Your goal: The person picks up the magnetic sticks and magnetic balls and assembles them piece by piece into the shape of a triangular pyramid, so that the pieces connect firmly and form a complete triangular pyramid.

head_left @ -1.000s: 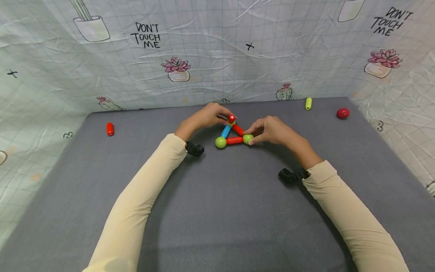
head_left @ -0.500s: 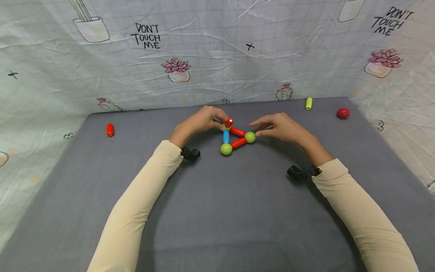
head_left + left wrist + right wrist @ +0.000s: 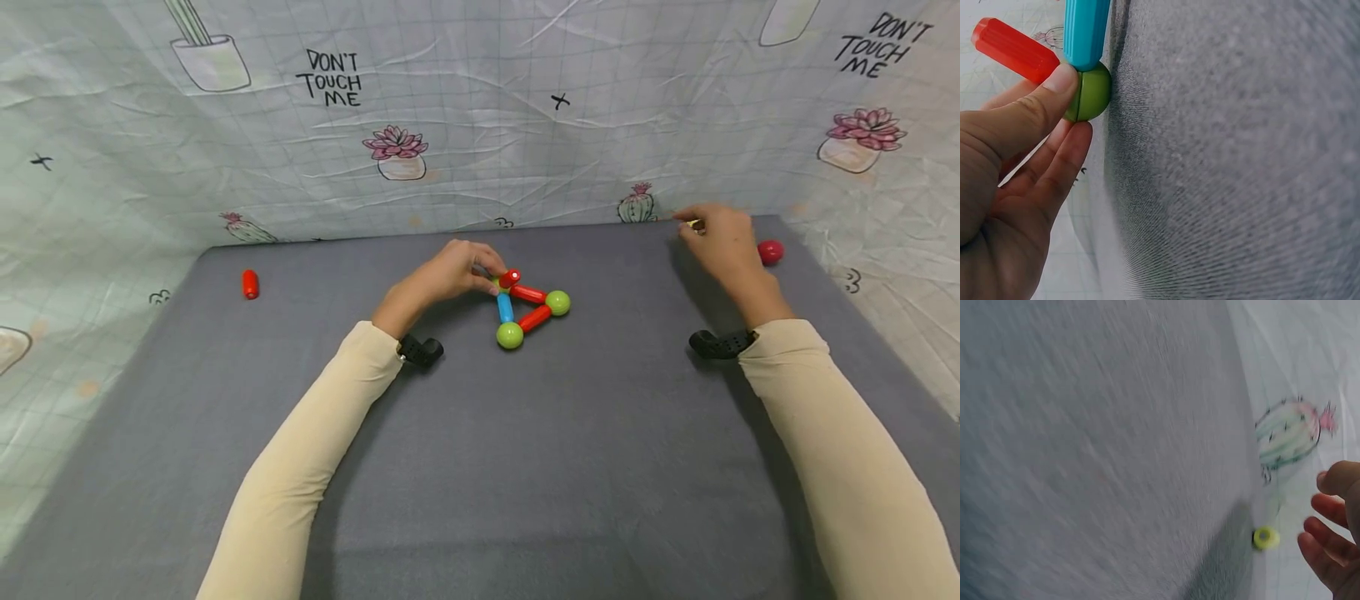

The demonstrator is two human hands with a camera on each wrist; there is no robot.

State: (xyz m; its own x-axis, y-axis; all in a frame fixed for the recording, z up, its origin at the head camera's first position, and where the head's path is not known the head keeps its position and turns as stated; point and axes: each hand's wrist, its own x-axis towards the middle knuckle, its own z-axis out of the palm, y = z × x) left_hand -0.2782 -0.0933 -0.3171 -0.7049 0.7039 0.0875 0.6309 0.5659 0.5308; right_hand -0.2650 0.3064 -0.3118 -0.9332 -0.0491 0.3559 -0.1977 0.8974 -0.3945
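My left hand pinches the far green ball of a triangle built from toy connector rods and balls. From that ball a red rod sticks upward, and a blue rod leads to the near green ball. Two more red rods meet at the right green ball. At the back right, my right hand hovers by a short yellow-green rod. Its fingers are spread and apart from that rod in the right wrist view.
A red ball lies just right of my right hand. Far to the left is a loose red rod. A printed cloth hangs along the back edge of the grey table.
My right hand has left the right green ball and moved right and back to the yellow-green rod. The triangle has turned and shifted slightly nearer, my left hand staying on it.
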